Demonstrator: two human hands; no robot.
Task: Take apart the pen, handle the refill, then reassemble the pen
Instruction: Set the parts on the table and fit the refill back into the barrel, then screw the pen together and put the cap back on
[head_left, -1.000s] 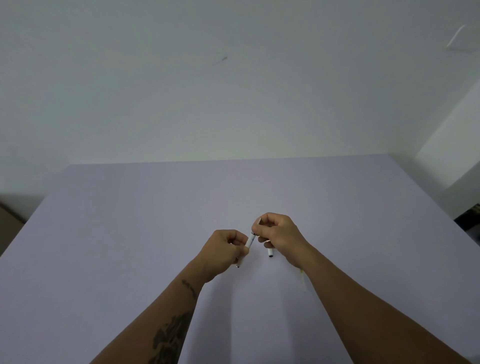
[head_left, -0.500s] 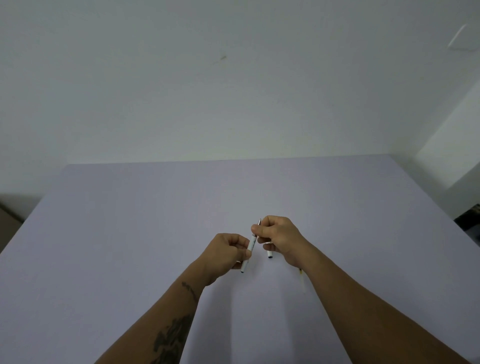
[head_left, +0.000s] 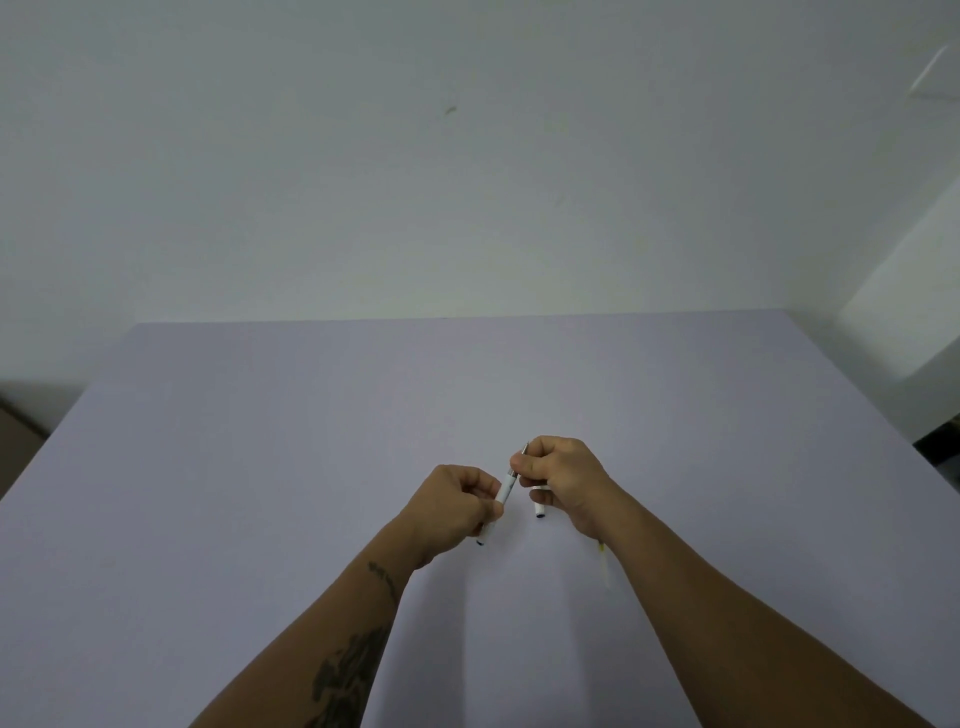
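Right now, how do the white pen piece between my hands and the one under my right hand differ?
The pen barrel is gripped by both hands, left hand and right hand; the short white piece sits in the right alone. The barrel slants and shows a metal tip; the short piece hangs down. Both are white with dark ends.

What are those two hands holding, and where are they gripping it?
A white pen: the left hand grips its lower barrel, the right hand pinches its metal tip end. The right hand also holds a small white piece, probably the cap.

dim, even light | soft shadows under forearms on table (head_left: 260, 467) | wide-angle edge bending | sharp
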